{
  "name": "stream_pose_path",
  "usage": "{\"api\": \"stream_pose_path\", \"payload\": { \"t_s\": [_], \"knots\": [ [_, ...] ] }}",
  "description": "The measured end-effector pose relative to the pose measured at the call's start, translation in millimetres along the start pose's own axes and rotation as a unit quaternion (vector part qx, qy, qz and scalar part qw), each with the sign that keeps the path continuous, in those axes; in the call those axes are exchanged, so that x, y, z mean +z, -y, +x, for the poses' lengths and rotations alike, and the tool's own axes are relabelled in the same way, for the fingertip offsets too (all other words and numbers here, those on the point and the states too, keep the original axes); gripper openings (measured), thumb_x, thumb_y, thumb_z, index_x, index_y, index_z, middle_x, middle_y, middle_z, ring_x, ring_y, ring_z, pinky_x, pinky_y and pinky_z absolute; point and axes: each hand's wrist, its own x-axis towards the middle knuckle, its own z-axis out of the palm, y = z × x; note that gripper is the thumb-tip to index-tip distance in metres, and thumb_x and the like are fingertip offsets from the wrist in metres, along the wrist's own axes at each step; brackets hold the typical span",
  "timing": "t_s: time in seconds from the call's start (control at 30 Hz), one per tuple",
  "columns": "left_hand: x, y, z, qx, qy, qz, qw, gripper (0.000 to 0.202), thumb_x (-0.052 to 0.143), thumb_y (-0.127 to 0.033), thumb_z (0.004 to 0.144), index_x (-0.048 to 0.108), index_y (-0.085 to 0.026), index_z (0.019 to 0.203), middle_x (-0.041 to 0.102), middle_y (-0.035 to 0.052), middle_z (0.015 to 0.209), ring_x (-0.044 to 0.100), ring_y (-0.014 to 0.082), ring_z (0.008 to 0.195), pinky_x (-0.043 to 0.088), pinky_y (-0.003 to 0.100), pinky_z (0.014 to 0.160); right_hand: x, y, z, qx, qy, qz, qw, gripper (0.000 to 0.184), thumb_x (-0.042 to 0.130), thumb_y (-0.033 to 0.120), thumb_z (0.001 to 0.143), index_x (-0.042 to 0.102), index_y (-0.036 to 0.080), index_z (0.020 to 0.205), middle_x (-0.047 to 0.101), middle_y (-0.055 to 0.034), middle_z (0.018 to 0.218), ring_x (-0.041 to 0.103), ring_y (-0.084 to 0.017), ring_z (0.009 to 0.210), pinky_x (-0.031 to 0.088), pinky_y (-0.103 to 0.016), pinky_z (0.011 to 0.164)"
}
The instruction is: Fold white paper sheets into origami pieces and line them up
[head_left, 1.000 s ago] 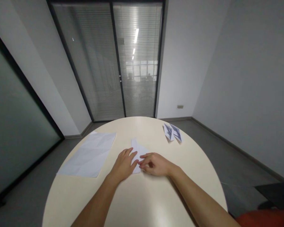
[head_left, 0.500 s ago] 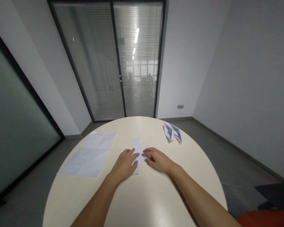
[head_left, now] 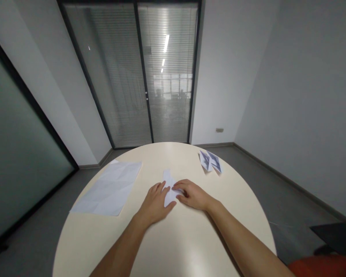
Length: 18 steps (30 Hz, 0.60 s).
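A small piece of folded white paper (head_left: 170, 197) lies on the round table between my hands, with a narrow strip reaching toward the far side. My left hand (head_left: 155, 202) is open, its fingers spread over the paper's left side and its thumb stretched along the near edge. On the right edge, my right hand (head_left: 192, 194) has curled fingers and thumb closed about the paper's flap. The fingers cover parts of both sides, so the exact fold is hard to make out.
A large creased white sheet (head_left: 109, 188) lies at the left of the cream round table (head_left: 167, 246). Two folded printed paper pieces (head_left: 205, 161) stand near the far right edge. Beyond are a glass door with blinds (head_left: 127, 77) and a red chair seat (head_left: 323, 266).
The paper's near end, which stuck out toward me, is folded up and the paper is shorter. My left thumb has moved right and nearer. The right hand has hardly moved.
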Motion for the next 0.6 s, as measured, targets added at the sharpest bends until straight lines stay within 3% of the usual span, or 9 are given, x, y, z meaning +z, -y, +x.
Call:
{"api": "stream_pose_path", "payload": {
  "t_s": [0.27,0.6],
  "knots": [
    [-8.2,-3.9,1.6,0.034,0.012,-0.013,0.999,0.049,0.051,-0.043,0.098,0.056,-0.016,0.139,0.053,0.0137,0.149,0.047,0.0306,0.134,0.038,0.046,0.114,-1.7,1.1,1.3,0.031,-0.017,0.025,0.999,0.039,0.067,0.018,0.086,0.069,0.021,0.124,0.07,-0.0106,0.126,0.063,-0.026,0.118,0.048,-0.042,0.104],
    [-7.3,-1.8,3.2,0.048,-0.013,-0.017,0.999,0.044,0.056,-0.04,0.097,0.059,-0.019,0.135,0.059,0.0118,0.142,0.052,0.0295,0.129,0.043,0.047,0.11,-0.5,1.6,1.9,0.035,-0.061,0.041,0.997,0.038,0.069,0.019,0.086,0.068,0.021,0.123,0.07,-0.0098,0.123,0.062,-0.024,0.115,0.048,-0.039,0.102]
  ]
}}
